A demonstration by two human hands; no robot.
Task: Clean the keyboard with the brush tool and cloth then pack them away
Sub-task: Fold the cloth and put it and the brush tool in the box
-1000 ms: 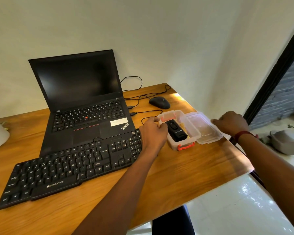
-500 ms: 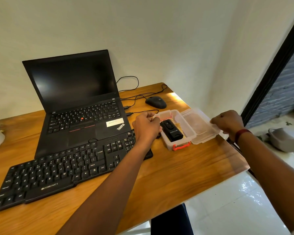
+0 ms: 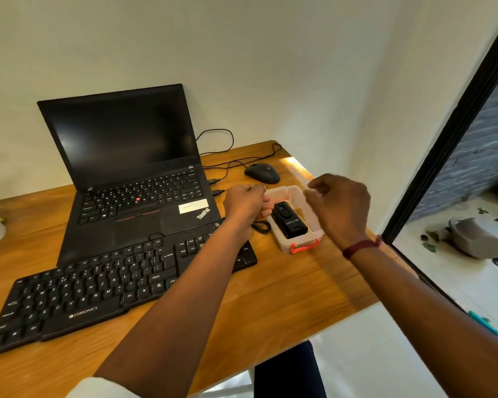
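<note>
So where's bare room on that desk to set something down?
Bare wood: between the keyboard and the desk's near edge, and left of the laptop. Crowded: the far right corner, with mouse, cables, and the clear box held by the left hand, its lid by the right hand.

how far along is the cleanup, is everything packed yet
Done: the brush tool lies in the box, with something yellowish, probably the cloth, beside it. In hand: the left hand grips the box while the right hand holds the lid at its right edge. Left: seat the lid and snap the orange clasp.
</note>
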